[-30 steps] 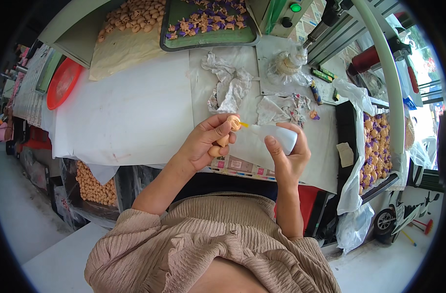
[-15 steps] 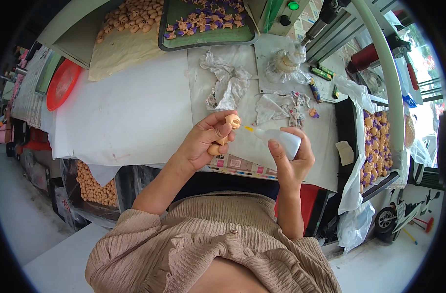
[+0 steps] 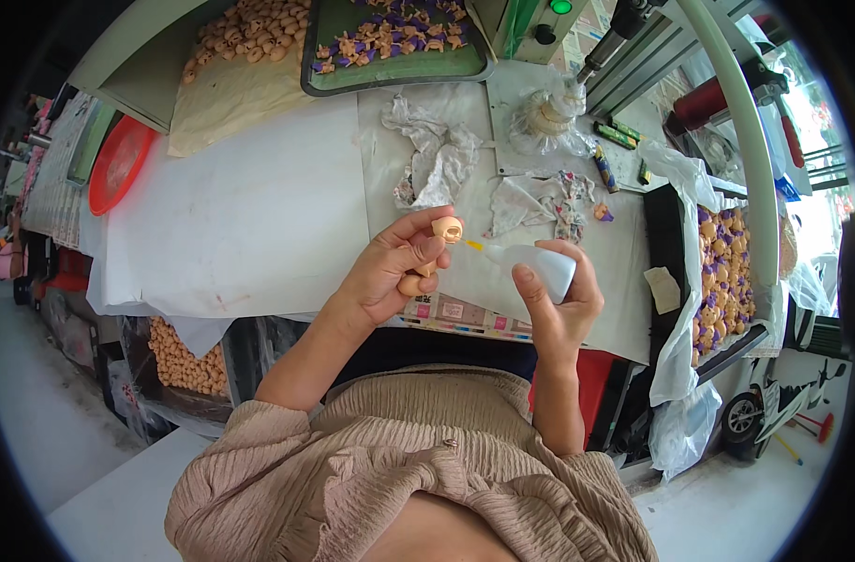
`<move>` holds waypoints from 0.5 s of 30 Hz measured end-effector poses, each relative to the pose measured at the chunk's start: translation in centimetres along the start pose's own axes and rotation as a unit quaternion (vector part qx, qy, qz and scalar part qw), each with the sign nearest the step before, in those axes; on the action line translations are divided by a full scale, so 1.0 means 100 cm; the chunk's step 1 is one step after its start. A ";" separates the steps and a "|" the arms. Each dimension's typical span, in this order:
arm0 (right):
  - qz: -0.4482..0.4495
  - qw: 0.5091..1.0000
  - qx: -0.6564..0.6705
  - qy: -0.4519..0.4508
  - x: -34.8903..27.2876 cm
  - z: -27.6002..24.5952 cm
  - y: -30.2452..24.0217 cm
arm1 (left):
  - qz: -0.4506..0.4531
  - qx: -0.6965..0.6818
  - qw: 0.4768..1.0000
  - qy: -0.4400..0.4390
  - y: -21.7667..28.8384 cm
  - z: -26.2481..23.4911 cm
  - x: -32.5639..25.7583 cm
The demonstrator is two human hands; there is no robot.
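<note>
Between the thumb and fingers of my left hand (image 3: 376, 276) is a small tan plastic doll head (image 3: 446, 228), its hollow opening turned toward the right. More tan pieces (image 3: 416, 283) are tucked in the lower fingers of that hand; their full shape is partly hidden. My right hand (image 3: 568, 314) is wrapped round a white squeeze bottle (image 3: 547, 270), tilted so its thin yellow nozzle (image 3: 474, 245) points left. The nozzle's tip is close to the head's opening; whether it touches I cannot tell. Both hands are above the near edge of the white-covered table (image 3: 249, 225).
A dark tray (image 3: 390, 79) of purple-and-tan figure parts stands at the back, beside piled tan heads (image 3: 249, 37). Crumpled cloths (image 3: 437, 155) lie beyond my hands. A lined box of figures (image 3: 722, 281) is at right, a red basin (image 3: 123, 164) at left. A press (image 3: 615, 42) rises back right.
</note>
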State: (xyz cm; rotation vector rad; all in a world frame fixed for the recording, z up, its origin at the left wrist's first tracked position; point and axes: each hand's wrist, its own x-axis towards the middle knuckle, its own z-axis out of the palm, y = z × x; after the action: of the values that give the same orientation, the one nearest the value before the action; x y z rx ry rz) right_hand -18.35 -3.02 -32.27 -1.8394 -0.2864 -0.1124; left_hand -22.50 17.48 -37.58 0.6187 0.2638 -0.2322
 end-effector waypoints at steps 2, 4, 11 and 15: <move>0.001 1.000 0.000 0.003 0.000 -0.001 0.001 | -0.001 -0.008 1.000 -0.009 -0.001 -0.002 0.000; 0.017 1.000 0.016 0.010 0.000 -0.002 0.002 | -0.001 -0.005 1.000 -0.005 -0.001 0.000 0.000; -0.005 1.000 -0.004 0.005 0.000 -0.004 0.004 | -0.002 -0.012 1.000 -0.001 -0.001 0.002 0.000; 0.019 0.999 0.018 0.033 0.003 0.002 0.003 | -0.007 -0.021 1.000 -0.011 0.003 0.001 -0.002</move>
State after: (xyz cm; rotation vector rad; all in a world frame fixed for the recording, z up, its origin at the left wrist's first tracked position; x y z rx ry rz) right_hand -17.99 -2.87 -32.50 -1.8000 -0.2060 -0.1408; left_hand -22.54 17.66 -37.26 0.5725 0.2516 -0.2451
